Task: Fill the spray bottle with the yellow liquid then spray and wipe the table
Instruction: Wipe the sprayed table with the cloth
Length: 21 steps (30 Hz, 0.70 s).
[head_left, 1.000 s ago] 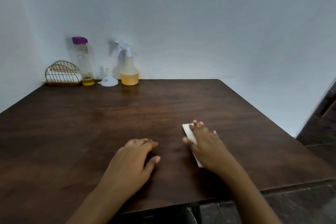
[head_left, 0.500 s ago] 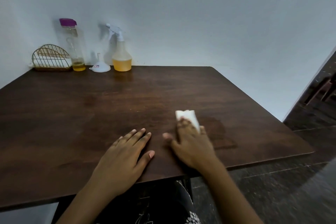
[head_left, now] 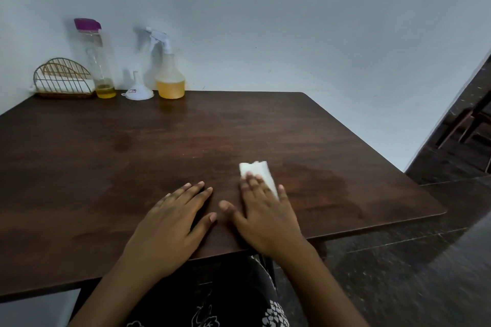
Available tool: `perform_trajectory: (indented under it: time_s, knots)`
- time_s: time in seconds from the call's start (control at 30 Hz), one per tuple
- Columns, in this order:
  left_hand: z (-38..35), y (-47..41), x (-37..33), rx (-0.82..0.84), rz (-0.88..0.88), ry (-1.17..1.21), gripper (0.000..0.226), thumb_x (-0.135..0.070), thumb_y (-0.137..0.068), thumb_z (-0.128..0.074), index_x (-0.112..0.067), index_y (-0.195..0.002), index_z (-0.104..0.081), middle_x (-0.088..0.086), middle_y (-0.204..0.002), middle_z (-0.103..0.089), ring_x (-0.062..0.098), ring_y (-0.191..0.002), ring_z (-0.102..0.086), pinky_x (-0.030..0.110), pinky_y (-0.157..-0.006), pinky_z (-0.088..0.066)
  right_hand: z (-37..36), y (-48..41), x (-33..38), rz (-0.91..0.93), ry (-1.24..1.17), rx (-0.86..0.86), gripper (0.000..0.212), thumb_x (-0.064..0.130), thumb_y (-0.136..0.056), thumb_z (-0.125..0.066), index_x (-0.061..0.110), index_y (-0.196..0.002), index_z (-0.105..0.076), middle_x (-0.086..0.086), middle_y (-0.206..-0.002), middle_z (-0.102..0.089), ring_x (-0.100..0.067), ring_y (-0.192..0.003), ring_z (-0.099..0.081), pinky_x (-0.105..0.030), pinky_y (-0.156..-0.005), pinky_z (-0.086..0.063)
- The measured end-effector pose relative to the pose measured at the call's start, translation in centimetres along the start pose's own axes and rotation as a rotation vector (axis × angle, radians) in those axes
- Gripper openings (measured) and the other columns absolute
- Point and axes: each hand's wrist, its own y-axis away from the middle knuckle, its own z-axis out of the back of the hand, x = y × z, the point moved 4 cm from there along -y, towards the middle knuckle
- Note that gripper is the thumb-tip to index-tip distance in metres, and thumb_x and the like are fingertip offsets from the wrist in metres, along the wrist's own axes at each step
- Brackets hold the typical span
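Observation:
A dark wooden table (head_left: 239,135) fills the view. My right hand (head_left: 263,215) lies flat near the front edge, its straight fingers pressing a folded white tissue (head_left: 257,171) onto the wood. My left hand (head_left: 170,220) rests flat beside it, palm down, holding nothing. At the far left by the wall stands the spray bottle (head_left: 168,71) with yellow liquid in its lower part. Left of it are a white funnel (head_left: 138,90), upside down, and a tall clear bottle (head_left: 97,58) with a purple cap and a little yellow liquid at the bottom.
A wire napkin holder (head_left: 63,79) with white napkins sits in the far left corner. A damp, darker patch (head_left: 326,188) shows on the wood right of the tissue. A white wall backs the table; dark floor and chair legs (head_left: 467,125) lie to the right.
My right hand with the tissue has swept left and back toward me, leaving a damp patch on the right. The left hand has stayed flat. The view has shifted.

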Motion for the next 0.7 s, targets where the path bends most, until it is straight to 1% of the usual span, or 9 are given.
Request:
perform_trajectory:
  time_s: [0.07, 0.17, 0.23, 0.33, 0.4, 0.47, 0.53, 0.63, 0.7]
  knots:
    - [0.0, 0.0, -0.1, 0.003, 0.004, 0.005, 0.095, -0.077, -0.064, 0.005, -0.038, -0.147, -0.02, -0.018, -0.156, -0.014, -0.002, -0.141, -0.006, 0.018, -0.109, -0.003, 0.4, -0.3, -1.2, -0.017, -0.022, 0.028, 0.079, 0.069, -0.088, -0.012, 0.024, -0.151, -0.002, 0.01, -0.159, 0.004, -0.005, -0.145, 0.006, -0.046, -0.116, 0.006]
    - [0.1, 0.1, 0.0, 0.012, 0.007, -0.005, 0.105, -0.085, -0.057, 0.013, -0.039, -0.147, -0.018, -0.019, -0.156, -0.012, -0.001, -0.143, -0.005, 0.019, -0.11, -0.003, 1.9, -0.4, -7.5, -0.287, 0.006, -0.013, 0.079, 0.069, -0.089, -0.012, 0.021, -0.152, -0.001, 0.003, -0.16, 0.004, -0.01, -0.146, 0.005, -0.05, -0.117, 0.002]
    - [0.0, 0.1, 0.0, 0.007, 0.009, -0.013, 0.1, -0.082, -0.06, 0.01, -0.039, -0.147, -0.017, -0.019, -0.156, -0.01, -0.001, -0.143, -0.005, 0.019, -0.112, -0.003, 2.3, -0.6, -9.2, -0.425, 0.005, -0.004, 0.083, 0.07, -0.087, -0.01, 0.018, -0.151, 0.0, -0.003, -0.16, 0.008, -0.015, -0.147, 0.009, -0.05, -0.118, 0.002]
    - [0.1, -0.1, 0.1, 0.004, 0.008, 0.041, 0.092, -0.071, -0.064, 0.003, -0.037, -0.146, -0.021, -0.018, -0.156, -0.015, -0.001, -0.143, -0.008, 0.019, -0.113, -0.006, 1.3, -2.5, -3.8, -0.252, -0.01, 0.008, 0.084, 0.069, -0.089, -0.012, 0.013, -0.151, 0.002, -0.006, -0.16, 0.007, -0.016, -0.147, 0.009, -0.048, -0.116, 0.006]
    - [0.4, -0.5, 0.6, 0.01, 0.01, 0.095, 0.092, -0.07, -0.064, -0.004, -0.033, -0.145, -0.03, -0.015, -0.154, -0.025, 0.002, -0.142, -0.018, 0.016, -0.11, -0.012, 0.2, -3.4, 1.0, -0.073, -0.026, 0.047, 0.082, 0.068, -0.09, -0.013, 0.016, -0.151, 0.003, -0.004, -0.159, 0.008, -0.014, -0.146, 0.011, -0.046, -0.115, 0.009]
    - [1.3, -0.7, 1.4, -0.004, 0.014, 0.133, 0.09, -0.069, -0.066, -0.011, -0.03, -0.142, -0.037, -0.011, -0.15, -0.034, 0.005, -0.139, -0.026, 0.015, -0.107, -0.017, -0.3, -3.8, 2.1, -0.014, -0.026, 0.087, 0.08, 0.068, -0.089, -0.011, 0.021, -0.151, 0.004, 0.001, -0.159, 0.01, -0.012, -0.146, 0.013, -0.048, -0.115, 0.011]
    - [2.5, -0.7, 3.0, -0.042, 0.025, 0.12, 0.079, -0.066, -0.073, -0.021, -0.027, -0.139, -0.043, -0.008, -0.148, -0.039, 0.008, -0.137, -0.031, 0.016, -0.105, -0.018, 0.4, -4.2, -0.4, -0.099, -0.012, 0.061, 0.08, 0.069, -0.089, -0.011, 0.021, -0.151, 0.004, 0.003, -0.159, 0.009, -0.01, -0.146, 0.011, -0.051, -0.114, 0.01]
    - [4.8, -0.9, 6.7, -0.118, 0.087, 0.021, 0.055, -0.047, -0.088, -0.042, -0.02, -0.136, -0.049, 0.0, -0.145, -0.045, 0.015, -0.136, -0.036, 0.021, -0.107, -0.022, 1.4, -4.0, -4.1, -0.332, -0.02, 0.014, 0.082, 0.069, -0.088, -0.009, 0.017, -0.151, 0.006, 0.0, -0.16, 0.008, -0.013, -0.147, 0.009, -0.051, -0.115, 0.007]
    - [6.0, -0.9, 9.7, -0.131, 0.178, -0.05, 0.047, -0.034, -0.094, -0.049, -0.016, -0.137, -0.047, 0.004, -0.146, -0.043, 0.02, -0.137, -0.035, 0.028, -0.111, -0.023, 1.1, -4.2, -1.9, -0.319, -0.02, -0.002, 0.085, 0.069, -0.089, -0.01, 0.013, -0.15, 0.007, -0.003, -0.16, 0.007, -0.016, -0.147, 0.008, -0.049, -0.116, 0.006]
